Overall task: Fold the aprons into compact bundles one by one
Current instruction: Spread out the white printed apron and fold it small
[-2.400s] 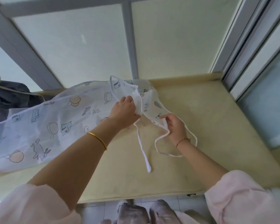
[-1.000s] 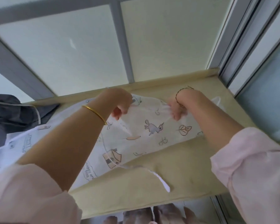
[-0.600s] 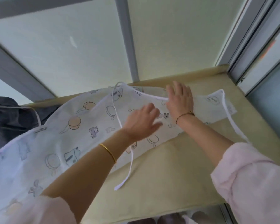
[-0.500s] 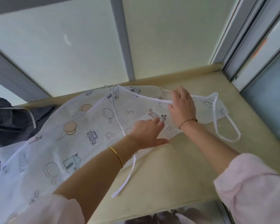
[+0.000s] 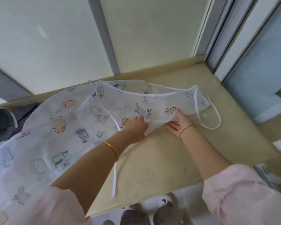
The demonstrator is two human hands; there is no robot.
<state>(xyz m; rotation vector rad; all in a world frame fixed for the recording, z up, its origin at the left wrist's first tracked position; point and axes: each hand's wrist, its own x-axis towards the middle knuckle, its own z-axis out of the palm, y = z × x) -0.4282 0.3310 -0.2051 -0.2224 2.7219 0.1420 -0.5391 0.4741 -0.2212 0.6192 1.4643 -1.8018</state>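
White printed non-woven apron (image 5: 81,127) with white ties spread across beige tabletop (image 5: 161,159).
Left hand (image 5: 135,127) rests on its near edge, fingers relaxed; right hand (image 5: 178,122) pinches that edge, thumb on top, fingers underneath.

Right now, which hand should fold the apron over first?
Probably the right hand: its fingers are already tucked under the apron at its near edge, ready to lift it. The left hand rests flat on top, pinning the cloth.

Left hand (image 5: 135,127) flat (palm down), right hand (image 5: 178,123) pinching
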